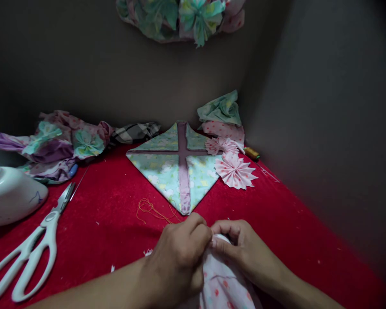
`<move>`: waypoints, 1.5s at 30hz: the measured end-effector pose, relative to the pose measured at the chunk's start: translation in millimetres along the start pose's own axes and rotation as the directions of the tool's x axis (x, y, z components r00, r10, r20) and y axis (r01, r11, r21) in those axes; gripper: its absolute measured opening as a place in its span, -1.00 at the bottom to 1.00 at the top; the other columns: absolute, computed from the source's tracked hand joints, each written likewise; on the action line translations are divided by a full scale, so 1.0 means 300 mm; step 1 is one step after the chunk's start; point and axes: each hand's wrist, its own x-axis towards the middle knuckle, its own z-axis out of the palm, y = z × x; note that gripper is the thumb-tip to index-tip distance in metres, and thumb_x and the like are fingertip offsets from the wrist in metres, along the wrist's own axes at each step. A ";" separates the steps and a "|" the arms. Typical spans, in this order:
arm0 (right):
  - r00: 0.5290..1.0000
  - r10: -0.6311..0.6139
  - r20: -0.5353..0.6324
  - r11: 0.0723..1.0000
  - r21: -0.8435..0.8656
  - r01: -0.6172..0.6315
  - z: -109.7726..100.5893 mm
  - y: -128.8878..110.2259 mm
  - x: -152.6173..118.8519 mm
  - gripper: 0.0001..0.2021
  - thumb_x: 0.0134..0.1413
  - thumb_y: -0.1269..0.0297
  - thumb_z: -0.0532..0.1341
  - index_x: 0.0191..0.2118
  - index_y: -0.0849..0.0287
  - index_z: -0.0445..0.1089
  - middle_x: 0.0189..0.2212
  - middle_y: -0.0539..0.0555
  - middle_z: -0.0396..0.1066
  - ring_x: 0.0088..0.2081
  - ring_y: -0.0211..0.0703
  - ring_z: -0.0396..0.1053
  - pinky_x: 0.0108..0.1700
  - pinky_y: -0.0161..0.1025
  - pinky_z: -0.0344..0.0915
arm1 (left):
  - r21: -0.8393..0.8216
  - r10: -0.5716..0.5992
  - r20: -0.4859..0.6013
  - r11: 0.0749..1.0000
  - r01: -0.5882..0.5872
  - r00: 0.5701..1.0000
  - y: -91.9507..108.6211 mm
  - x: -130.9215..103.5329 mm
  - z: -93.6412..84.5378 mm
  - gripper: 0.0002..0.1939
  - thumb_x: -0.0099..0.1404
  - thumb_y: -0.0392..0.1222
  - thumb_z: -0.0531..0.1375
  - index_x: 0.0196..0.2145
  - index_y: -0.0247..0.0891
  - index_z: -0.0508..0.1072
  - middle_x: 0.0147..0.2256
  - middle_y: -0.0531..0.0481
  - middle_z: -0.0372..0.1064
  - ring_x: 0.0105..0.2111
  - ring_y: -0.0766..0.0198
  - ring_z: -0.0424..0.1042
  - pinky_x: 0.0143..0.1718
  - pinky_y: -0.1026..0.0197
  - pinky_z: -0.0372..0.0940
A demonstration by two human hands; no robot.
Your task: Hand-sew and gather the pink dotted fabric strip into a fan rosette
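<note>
Low in the middle of the head view, my left hand [185, 253] and my right hand [241, 246] meet over a white fabric piece with red dots [227, 287]. Fingers of both hands pinch its upper edge, almost touching each other. The cloth hangs down toward me and leaves the bottom of the view. Whether a needle sits between the fingertips is hidden. Just beyond my left hand lies a loose tangle of orange thread [152, 209]. A folded green floral square with a purple cross [162, 169] lies flat behind my hands.
White-handled scissors [49, 221] lie at left beside a white rounded object [13, 195]. Crumpled fabric pieces with bows [64, 139] line the back left. Pleated pink fabric rosettes [235, 171], a thread spool [251, 153] and folded green cloth [220, 109] are at right. Red cloth [296, 244] covers the surface.
</note>
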 end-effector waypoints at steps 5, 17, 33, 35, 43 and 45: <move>0.999 -0.043 -0.007 0.998 -0.047 0.043 0.008 0.002 -0.004 -0.82 -0.15 0.23 0.21 -0.59 0.23 0.32 -0.62 -0.04 0.23 -0.53 -0.27 0.14 -0.49 -0.35 0.08 | -0.210 0.026 -0.164 0.976 -0.060 0.986 0.051 0.005 -0.041 -0.88 0.18 -0.41 -0.06 -0.44 -0.25 0.19 -0.48 -0.05 0.25 -0.50 0.29 0.27 -0.53 0.28 0.12; 0.993 0.115 -0.012 0.982 -0.150 -0.115 -0.013 -0.018 -0.009 -0.80 -0.21 0.20 0.24 -0.54 0.26 0.45 -0.63 -0.01 0.32 -0.56 -0.27 0.18 -0.51 -0.35 0.08 | -0.813 -0.698 0.258 0.216 0.541 0.668 0.005 0.074 -0.125 -0.78 0.30 -0.19 -0.06 -0.51 -0.23 0.07 -0.73 0.23 0.05 -0.83 0.54 -0.10 -0.84 0.49 -0.18; 0.987 0.159 0.030 0.977 -0.146 -0.153 -0.018 -0.018 -0.006 -0.84 -0.19 0.26 0.22 -0.58 0.27 0.39 -0.67 -0.05 0.21 -0.59 -0.34 0.09 -0.55 -0.41 0.02 | -0.240 -0.550 -0.601 0.817 0.525 0.580 -0.179 0.106 -0.457 -0.85 0.12 -0.36 0.11 -0.30 -0.33 0.36 -0.55 0.21 0.19 -0.50 0.46 0.19 -0.42 0.30 0.04; 0.989 0.141 0.050 0.981 -0.141 -0.133 -0.020 -0.018 -0.006 -0.84 -0.18 0.27 0.22 -0.58 0.27 0.39 -0.67 -0.06 0.21 -0.59 -0.34 0.10 -0.54 -0.41 0.02 | -0.272 -0.657 -0.294 0.754 0.599 0.694 -0.137 0.105 -0.385 -0.87 0.03 -0.30 0.17 -0.39 -0.35 0.42 -0.67 0.20 0.16 -0.65 0.45 0.12 -0.56 0.33 0.03; 0.989 0.132 0.067 0.989 -0.081 -0.127 -0.027 0.000 -0.008 -0.80 -0.19 0.21 0.24 -0.57 0.27 0.39 -0.67 -0.06 0.19 -0.59 -0.35 0.07 -0.54 -0.39 -0.02 | -0.275 -0.450 0.557 0.693 0.667 0.698 -0.053 0.053 -0.140 -0.90 0.04 -0.31 0.09 -0.50 -0.32 0.40 -0.63 0.14 0.12 -0.62 0.42 0.06 -0.61 0.37 -0.04; 0.990 0.126 0.061 0.989 -0.086 -0.121 -0.026 0.003 -0.008 -0.81 -0.19 0.21 0.24 -0.56 0.26 0.41 -0.66 -0.06 0.21 -0.58 -0.35 0.07 -0.54 -0.40 -0.01 | -0.288 -0.483 0.536 0.666 0.688 0.692 -0.072 0.054 -0.145 -0.79 0.07 -0.22 0.09 -0.66 -0.30 0.24 -0.70 0.17 0.00 -0.68 0.45 -0.04 -0.67 0.36 -0.13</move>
